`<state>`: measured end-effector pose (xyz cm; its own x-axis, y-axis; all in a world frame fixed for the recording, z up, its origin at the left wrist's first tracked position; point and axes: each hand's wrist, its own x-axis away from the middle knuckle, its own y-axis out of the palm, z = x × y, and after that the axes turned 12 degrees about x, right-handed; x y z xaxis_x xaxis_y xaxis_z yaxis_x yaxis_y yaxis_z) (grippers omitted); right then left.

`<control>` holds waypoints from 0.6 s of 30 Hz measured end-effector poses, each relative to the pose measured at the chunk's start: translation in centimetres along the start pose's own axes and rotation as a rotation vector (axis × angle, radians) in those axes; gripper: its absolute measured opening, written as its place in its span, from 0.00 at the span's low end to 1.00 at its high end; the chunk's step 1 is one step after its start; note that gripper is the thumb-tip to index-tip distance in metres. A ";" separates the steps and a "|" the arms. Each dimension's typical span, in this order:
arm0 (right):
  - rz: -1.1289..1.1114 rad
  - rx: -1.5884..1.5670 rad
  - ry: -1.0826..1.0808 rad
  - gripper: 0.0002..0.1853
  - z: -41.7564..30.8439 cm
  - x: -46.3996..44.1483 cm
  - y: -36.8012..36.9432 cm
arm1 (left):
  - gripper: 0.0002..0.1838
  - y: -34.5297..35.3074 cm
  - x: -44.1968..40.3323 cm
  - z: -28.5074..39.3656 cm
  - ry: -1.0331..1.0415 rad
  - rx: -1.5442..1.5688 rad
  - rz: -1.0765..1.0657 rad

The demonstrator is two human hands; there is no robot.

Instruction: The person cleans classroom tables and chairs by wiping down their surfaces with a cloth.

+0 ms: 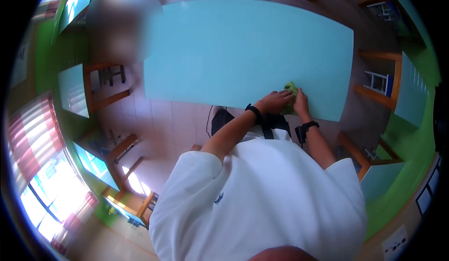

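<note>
A crumpled yellow-green cloth (291, 87) is bunched at the near edge of a pale blue table (234, 46), towards its right end. My left hand (276, 101) reaches over the cloth from the left, its fingers bent onto it. From the other side my right hand (301, 103) grips the same cloth, thumb and fingers close to those of the left. Part of the cloth is hidden beneath and between the hands. Black bands circle both wrists, and a small dark device (300, 134) hangs by the right one.
Wooden-framed tables with pale tops stand at the left (74, 90) and right (411, 92), with stools under some. A blurred patch (122, 22) covers the far left table corner. Tiled floor (159, 121) surrounds the table. A curtained window (51, 186) is at lower left.
</note>
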<state>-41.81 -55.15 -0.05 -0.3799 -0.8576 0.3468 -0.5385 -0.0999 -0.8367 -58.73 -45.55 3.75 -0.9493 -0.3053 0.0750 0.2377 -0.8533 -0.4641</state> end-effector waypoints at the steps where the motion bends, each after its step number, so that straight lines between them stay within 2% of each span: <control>1: 0.015 -0.002 0.022 0.22 -1.1 -0.3 0.3 | 0.36 -0.1 0.0 -0.2 -0.024 0.045 -0.018; 3: -0.012 0.010 0.157 0.21 -3.1 0.0 0.6 | 0.36 -1.2 0.3 -1.4 -0.071 0.028 -0.112; 4: 0.004 0.013 0.173 0.21 -4.5 0.5 0.7 | 0.37 -2.3 0.6 -1.7 -0.129 0.006 -0.184; 5: -0.005 0.084 0.160 0.20 -5.9 0.6 0.7 | 0.37 -3.6 0.7 -2.1 -0.102 0.000 -0.187; 7: -0.040 0.185 0.149 0.19 -8.1 0.0 1.3 | 0.37 -7.0 2.0 -2.5 -0.425 -0.034 -0.529; 10: 0.046 0.157 0.067 0.20 -11.1 -1.5 3.4 | 0.37 -9.1 7.1 -6.6 -0.285 -0.135 -0.539; 12: 0.084 0.202 0.024 0.22 -14.1 -2.6 5.9 | 0.34 -11.2 10.3 -7.8 -0.327 -0.118 -0.596; 14: 0.060 0.217 -0.009 0.23 -18.8 -4.3 8.6 | 0.36 -13.6 13.3 -10.1 -0.325 -0.086 -0.570; 16: -0.065 0.229 -0.048 0.27 -25.1 -5.2 9.5 | 0.44 -15.2 16.7 -13.4 -0.441 0.053 -0.282; 18: -0.125 0.196 -0.149 0.29 -29.9 -6.5 11.1 | 0.51 -20.0 19.7 -12.7 -0.480 0.133 -0.004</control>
<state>-67.81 -35.62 1.09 -0.1964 -0.8958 0.3988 -0.4130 -0.2933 -0.8622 -84.80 -29.13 3.36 -0.7559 -0.4352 0.4891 0.2880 -0.8919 -0.3486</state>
